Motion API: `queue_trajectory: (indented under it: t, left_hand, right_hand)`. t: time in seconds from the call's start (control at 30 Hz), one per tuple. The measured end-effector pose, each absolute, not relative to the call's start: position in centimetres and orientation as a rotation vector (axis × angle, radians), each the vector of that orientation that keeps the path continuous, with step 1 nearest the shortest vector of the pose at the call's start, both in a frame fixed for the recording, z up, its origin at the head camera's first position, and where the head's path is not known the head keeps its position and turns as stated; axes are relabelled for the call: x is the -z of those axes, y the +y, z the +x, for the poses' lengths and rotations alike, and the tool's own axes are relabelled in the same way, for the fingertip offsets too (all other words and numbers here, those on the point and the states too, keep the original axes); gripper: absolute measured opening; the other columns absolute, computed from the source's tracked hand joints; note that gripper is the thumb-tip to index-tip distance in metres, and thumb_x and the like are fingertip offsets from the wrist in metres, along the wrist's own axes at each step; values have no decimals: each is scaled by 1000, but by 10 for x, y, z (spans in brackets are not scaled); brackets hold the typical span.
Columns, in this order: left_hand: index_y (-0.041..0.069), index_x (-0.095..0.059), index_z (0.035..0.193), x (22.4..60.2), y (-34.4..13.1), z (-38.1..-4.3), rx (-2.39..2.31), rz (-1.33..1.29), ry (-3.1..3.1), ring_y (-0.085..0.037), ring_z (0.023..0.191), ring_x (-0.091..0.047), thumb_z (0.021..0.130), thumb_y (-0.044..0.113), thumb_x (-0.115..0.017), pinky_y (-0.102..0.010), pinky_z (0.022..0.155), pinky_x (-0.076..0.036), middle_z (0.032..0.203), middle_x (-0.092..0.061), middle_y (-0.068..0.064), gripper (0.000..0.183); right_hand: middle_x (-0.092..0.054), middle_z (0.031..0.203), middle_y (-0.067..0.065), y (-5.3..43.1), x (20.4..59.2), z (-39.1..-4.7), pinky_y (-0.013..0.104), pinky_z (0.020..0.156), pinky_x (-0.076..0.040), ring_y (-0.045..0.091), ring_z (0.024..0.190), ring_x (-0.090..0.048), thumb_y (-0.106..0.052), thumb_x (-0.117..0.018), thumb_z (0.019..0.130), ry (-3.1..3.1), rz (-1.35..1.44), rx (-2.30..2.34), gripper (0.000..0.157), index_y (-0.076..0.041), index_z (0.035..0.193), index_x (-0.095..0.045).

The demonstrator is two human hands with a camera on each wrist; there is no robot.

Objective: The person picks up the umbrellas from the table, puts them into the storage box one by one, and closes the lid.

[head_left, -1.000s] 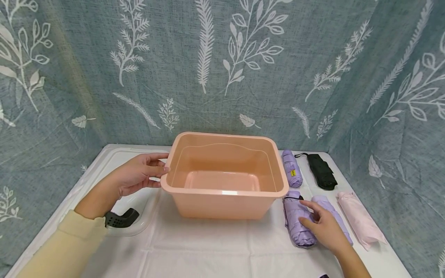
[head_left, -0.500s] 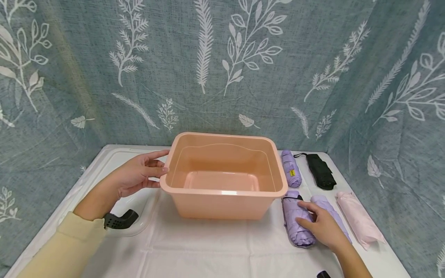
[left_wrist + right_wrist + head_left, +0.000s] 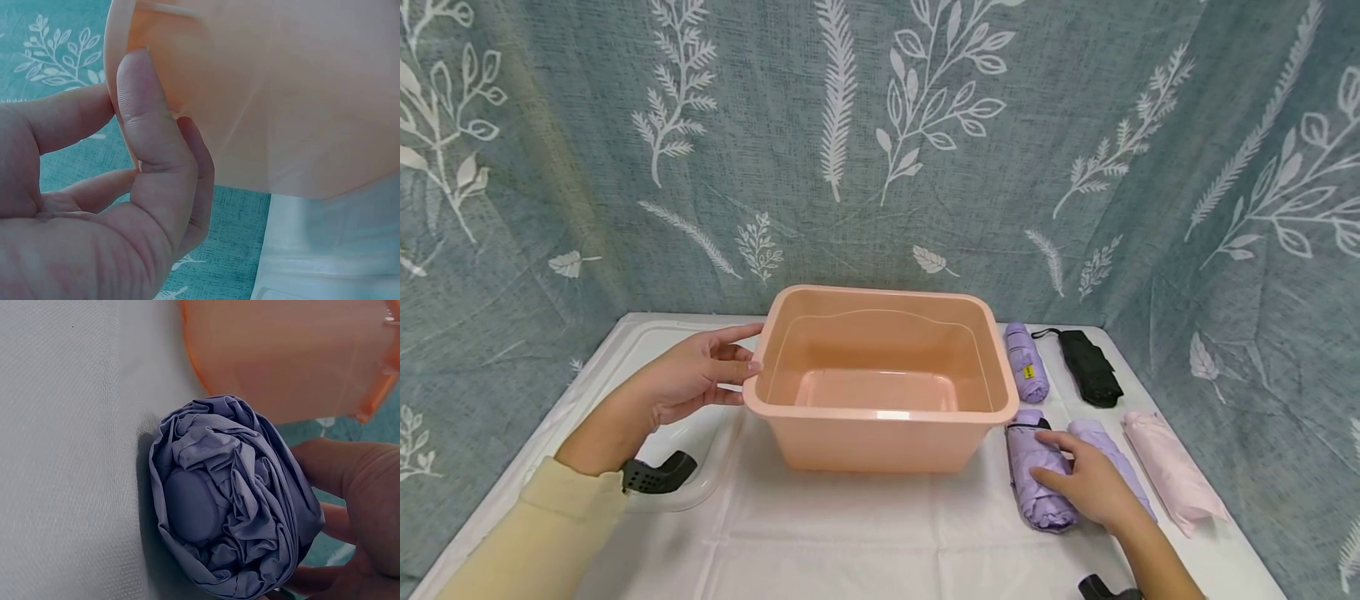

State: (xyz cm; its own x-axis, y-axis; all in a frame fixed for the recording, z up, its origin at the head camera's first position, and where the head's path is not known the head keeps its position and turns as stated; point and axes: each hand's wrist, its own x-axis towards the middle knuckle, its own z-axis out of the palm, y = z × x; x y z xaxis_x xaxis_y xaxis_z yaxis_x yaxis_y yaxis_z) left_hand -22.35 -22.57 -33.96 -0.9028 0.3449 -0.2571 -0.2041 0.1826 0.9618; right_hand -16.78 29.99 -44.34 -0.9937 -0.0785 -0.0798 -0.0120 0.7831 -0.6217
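Note:
My left hand (image 3: 703, 372) pinches the left rim of a peach plastic basin (image 3: 880, 442), with the thumb over the rim and fingers outside it. In the left wrist view the thumb lies against the basin wall (image 3: 281, 106). On the right, my right hand (image 3: 1093, 483) holds a rolled purple folding umbrella (image 3: 1037, 492) from above, thumb on the side towards the basin. The right wrist view shows that umbrella's end (image 3: 219, 506) close up, resting on the cloth; some fingertips are hidden behind it. A second lilac folding umbrella (image 3: 1105, 442) lies partly under the hand.
Behind these lie another purple folding umbrella (image 3: 1026, 362) with a yellow tag and a black one (image 3: 1088, 367) with a strap. A pale pink rolled bundle (image 3: 1176, 475) lies at the right edge. White cloth (image 3: 835, 533) covers the table; a leaf-patterned curtain (image 3: 850, 233) surrounds it.
My right hand has shifted slightly left over the purple folding umbrella, and its black wrist strap shows more. The left hand stays on the rim. The whole view drifts a little left.

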Motion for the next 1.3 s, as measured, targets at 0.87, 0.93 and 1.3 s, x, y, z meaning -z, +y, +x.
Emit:
queue_trajectory:
  t: [0.87, 0.93, 1.3]
  left_hand:
    - [16, -19, 166, 339, -225, -226, -1781, 131, 2026, -13, 84, -70, 99, 12, -68, -28, 77, -63, 108, -56, -1, 83]
    - [16, -19, 166, 339, -225, -226, -1780, 132, 2028, -13, 84, -70, 99, 12, -68, -28, 77, -63, 108, -56, -1, 83]
    - [15, -20, 166, 338, -224, -226, -1767, 138, 2045, -13, 83, -70, 99, 13, -69, -29, 77, -63, 109, -54, -3, 83]
  right_hand:
    - [-52, 151, 23, 297, 444, -182, 77, 114, -27, 50, 146, -38, -27, -84, 83, 2746, -70, 1123, 63, -12, 140, -62]
    - [-53, 150, 23, 298, 445, -183, 75, 115, -27, 49, 145, -39, -26, -85, 82, 2743, -89, 1154, 63, -12, 139, -63]
    - [-28, 162, 26, 303, 448, -186, 71, 110, -39, 53, 147, -30, -32, -88, 81, 2747, -87, 1166, 64, -14, 138, -66]
